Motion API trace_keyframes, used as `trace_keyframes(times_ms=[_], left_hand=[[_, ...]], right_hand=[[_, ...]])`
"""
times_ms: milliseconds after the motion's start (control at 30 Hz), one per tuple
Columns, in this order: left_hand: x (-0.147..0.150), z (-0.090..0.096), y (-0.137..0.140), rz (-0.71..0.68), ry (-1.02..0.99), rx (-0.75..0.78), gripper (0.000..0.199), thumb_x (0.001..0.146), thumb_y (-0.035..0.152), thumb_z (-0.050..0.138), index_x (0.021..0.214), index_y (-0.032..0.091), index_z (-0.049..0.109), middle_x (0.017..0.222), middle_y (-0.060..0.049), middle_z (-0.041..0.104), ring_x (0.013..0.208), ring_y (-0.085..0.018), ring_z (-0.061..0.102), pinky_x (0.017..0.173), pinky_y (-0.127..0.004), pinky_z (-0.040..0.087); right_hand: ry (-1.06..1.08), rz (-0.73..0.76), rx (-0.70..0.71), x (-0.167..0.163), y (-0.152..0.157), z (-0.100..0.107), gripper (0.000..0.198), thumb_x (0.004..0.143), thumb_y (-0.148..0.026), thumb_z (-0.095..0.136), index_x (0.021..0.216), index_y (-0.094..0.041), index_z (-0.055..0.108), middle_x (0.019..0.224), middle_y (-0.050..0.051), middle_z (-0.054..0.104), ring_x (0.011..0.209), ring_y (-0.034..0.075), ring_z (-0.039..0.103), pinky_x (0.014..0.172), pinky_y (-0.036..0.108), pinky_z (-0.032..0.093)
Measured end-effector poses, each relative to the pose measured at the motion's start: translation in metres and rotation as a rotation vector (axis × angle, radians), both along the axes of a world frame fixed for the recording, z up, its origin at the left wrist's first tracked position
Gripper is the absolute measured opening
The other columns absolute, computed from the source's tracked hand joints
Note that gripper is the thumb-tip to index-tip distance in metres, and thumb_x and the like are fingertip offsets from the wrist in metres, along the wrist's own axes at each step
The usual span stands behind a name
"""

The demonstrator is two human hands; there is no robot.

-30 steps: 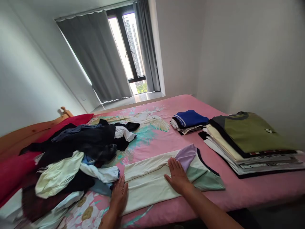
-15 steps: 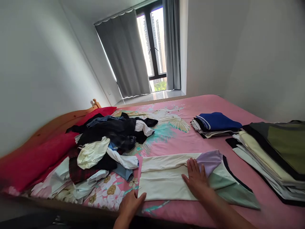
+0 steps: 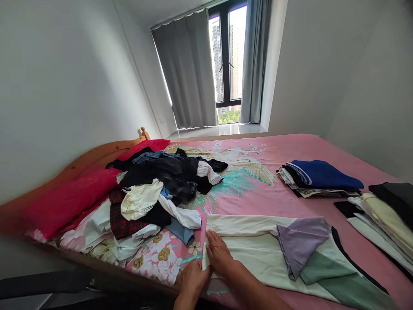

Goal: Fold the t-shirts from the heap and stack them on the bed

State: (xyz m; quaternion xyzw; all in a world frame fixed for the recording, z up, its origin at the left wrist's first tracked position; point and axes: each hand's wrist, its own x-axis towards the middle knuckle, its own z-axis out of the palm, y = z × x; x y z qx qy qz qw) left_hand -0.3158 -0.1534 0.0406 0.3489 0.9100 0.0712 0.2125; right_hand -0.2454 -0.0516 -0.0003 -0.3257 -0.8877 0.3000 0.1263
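You are touching one garment [image 3: 258, 254] with two hands [image 3: 193, 277] [image 3: 220, 254] near the bed's [image 3: 300, 146] front edge. Two folded stacks [image 3: 325, 174] [image 3: 383, 219] are sitting toward its right edge, one loose heap [image 3: 161, 172] toward its left. Two curtains [image 3: 187, 71] [image 3: 256, 60] are hanging beyond its far edge.

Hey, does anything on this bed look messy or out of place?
Yes, the clothes pile beside the red pillow looks odd: it lies tangled and crumpled, while the blue-topped stack is neatly folded. The cream shirt lies mostly flat. No spill or damage shows.

Open bedspread [image 3: 248, 202] between heap [image 3: 171, 170], garment [image 3: 258, 252], stack [image 3: 322, 173]
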Motion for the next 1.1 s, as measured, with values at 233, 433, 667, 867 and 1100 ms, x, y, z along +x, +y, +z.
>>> trace_keyframes(times_ms=[233, 433, 667, 867, 1100], left_hand=[[0.009, 0.002, -0.003, 0.045, -0.071, 0.082, 0.022, 0.073, 0.041, 0.047, 0.079, 0.023, 0.058, 0.09, -0.007, 0.072, 0.096, -0.03, 0.063, 0.093, -0.049, 0.031], [0.012, -0.009, -0.005, 0.048, -0.111, 0.118, 0.029, 0.078, 0.043, 0.041, 0.091, 0.027, 0.061, 0.096, -0.004, 0.072, 0.099, -0.03, 0.061, 0.093, -0.05, 0.03], [0.013, -0.037, 0.004, 0.139, -0.182, 0.14, 0.041, 0.081, 0.047, 0.033, 0.106, 0.028, 0.059, 0.091, -0.002, 0.072, 0.096, -0.026, 0.063, 0.086, -0.039, 0.04], [0.03, -0.055, 0.012, 0.154, -0.124, 0.249, 0.043, 0.081, 0.051, 0.033, 0.104, 0.028, 0.06, 0.081, 0.001, 0.072, 0.092, -0.025, 0.064, 0.086, -0.038, 0.043], [0.041, -0.058, 0.018, 0.165, -0.122, 0.256, 0.033, 0.083, 0.047, 0.033, 0.094, 0.031, 0.06, 0.08, 0.003, 0.072, 0.093, -0.022, 0.064, 0.105, -0.045, 0.025]], right_hand=[[-0.009, -0.154, 0.028, -0.006, 0.017, 0.006, 0.042, 0.085, -0.021, 0.036, 0.124, -0.016, 0.05, 0.122, 0.011, 0.057, 0.116, 0.022, 0.049, 0.101, 0.036, 0.035], [-0.173, -0.263, -0.046, -0.027, 0.021, 0.027, 0.069, 0.059, -0.058, 0.066, 0.111, -0.013, 0.053, 0.107, 0.017, 0.06, 0.105, 0.034, 0.054, 0.087, 0.046, 0.044], [-0.315, -0.324, -0.173, -0.05, 0.038, 0.036, 0.081, 0.045, -0.038, 0.078, 0.115, -0.011, 0.048, 0.11, 0.021, 0.059, 0.104, 0.035, 0.057, 0.082, 0.046, 0.048], [-0.332, -0.307, -0.21, -0.054, 0.047, 0.043, 0.063, 0.052, -0.01, 0.067, 0.113, -0.009, 0.05, 0.108, 0.022, 0.061, 0.104, 0.033, 0.059, 0.082, 0.044, 0.049], [-0.29, -0.379, -0.245, -0.05, 0.05, 0.04, 0.056, 0.058, -0.009, 0.064, 0.113, -0.01, 0.05, 0.108, 0.021, 0.063, 0.106, 0.032, 0.058, 0.085, 0.043, 0.047]])
